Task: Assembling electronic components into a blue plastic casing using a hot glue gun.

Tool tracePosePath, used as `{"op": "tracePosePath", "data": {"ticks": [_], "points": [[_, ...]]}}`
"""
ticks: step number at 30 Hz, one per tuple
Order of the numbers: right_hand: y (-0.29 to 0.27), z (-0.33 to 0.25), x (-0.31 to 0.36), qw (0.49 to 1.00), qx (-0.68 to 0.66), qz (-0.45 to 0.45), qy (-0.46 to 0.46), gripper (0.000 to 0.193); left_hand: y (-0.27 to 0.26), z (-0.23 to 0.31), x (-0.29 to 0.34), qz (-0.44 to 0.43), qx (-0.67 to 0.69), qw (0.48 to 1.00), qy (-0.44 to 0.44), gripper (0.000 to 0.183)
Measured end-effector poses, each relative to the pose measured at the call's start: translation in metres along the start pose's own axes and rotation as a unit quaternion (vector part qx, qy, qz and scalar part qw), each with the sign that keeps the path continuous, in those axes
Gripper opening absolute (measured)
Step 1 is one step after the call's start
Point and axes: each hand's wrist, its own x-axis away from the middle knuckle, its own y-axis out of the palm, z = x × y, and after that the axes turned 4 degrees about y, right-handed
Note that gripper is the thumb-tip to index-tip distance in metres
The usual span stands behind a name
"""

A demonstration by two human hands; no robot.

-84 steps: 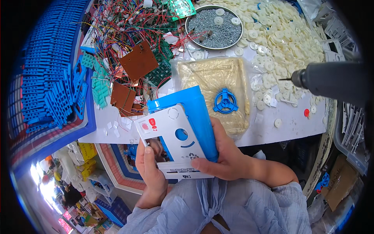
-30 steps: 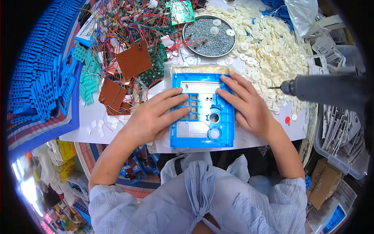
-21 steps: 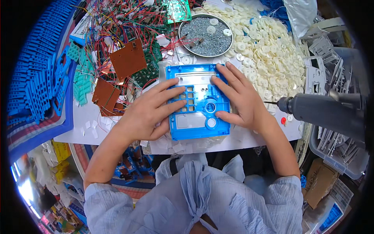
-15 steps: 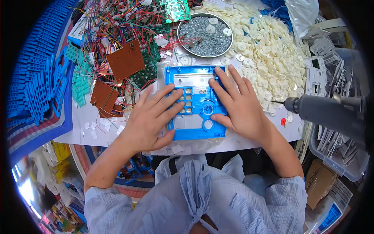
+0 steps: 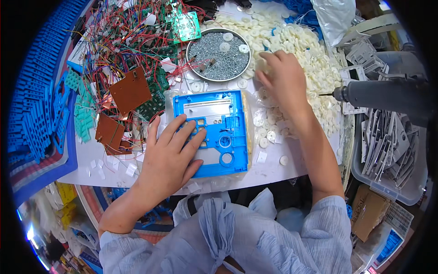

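1. Fingers (image 5: 174,131) on my left hand (image 5: 169,160) are spread out and lie flat on the left part of the blue plastic case (image 5: 213,145). They rest on it and don't pinch it.
2. On my right hand (image 5: 288,75), the fingers are half bent, with the thumb apart. They are over the edge of the cream discs (image 5: 315,73), just beside the round dish (image 5: 219,81). I see nothing between them, but I can't tell if the tips touch a disc.
3. The case lies flat, hollow side up, on a clear bag (image 5: 249,132) with tan stuff in it, on the table (image 5: 296,156) near my tummy.
4. I think the case is light and stiff. It looks smooth, so it might slide on the shiny bag. Its thin walls (image 5: 210,95) might crack if squeezed hard, so the two long sides seem best to hold.
5. Each disc looks light and hard, and easy to pinch by its rim.
6. I count one case, one bag under it, one dish, one grey power driver (image 5: 378,97) and two big brown boards (image 5: 130,90). Three discs sit on the screws (image 5: 212,55). The screws, the wires (image 5: 137,45) and the heaped discs are too many to count.
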Motion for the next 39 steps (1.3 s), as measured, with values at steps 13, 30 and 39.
{"op": "tracePosePath", "data": {"ticks": [13,30,39], "points": [[-0.053,-0.077,0.052,0.757,-0.588,-0.208,0.196,0.022,-0.018,0.013,-0.032,0.100,0.407,0.903,-0.096,0.021],[-0.061,-0.106,0.081,0.951,-0.205,-0.205,0.103,0.015,0.028,0.000,-0.016,0.147,0.133,0.977,0.077,0.029],[-0.051,-0.118,0.076,0.970,-0.048,-0.239,0.024,0.020,0.032,0.000,-0.015,0.126,0.069,0.986,0.087,0.034]]}}
